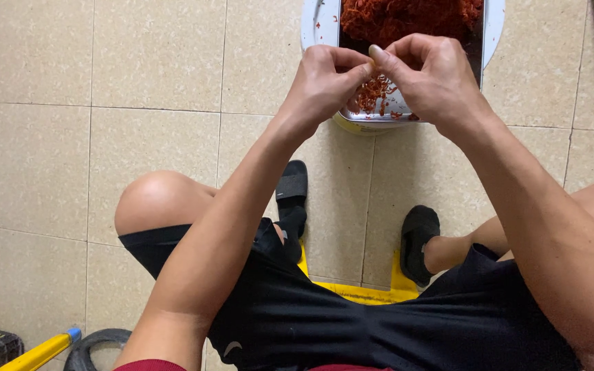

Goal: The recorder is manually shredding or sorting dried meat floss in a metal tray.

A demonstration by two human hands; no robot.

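- The left hand (pixel 324 81) and right hand (pixel 429 75) meet over the near end of a metal tray (pixel 386 115), fingertips pressed together, pinching something too small to make out.
- The tray holds a heap of red shredded strands (pixel 407 17), with loose bits (pixel 372 93) just under the hands.
- The tray rests on a white round basin (pixel 314 27) standing on the tiled floor (pixel 104 103).
- The person sits on a yellow stool (pixel 372 294), feet in black slippers (pixel 291 196).
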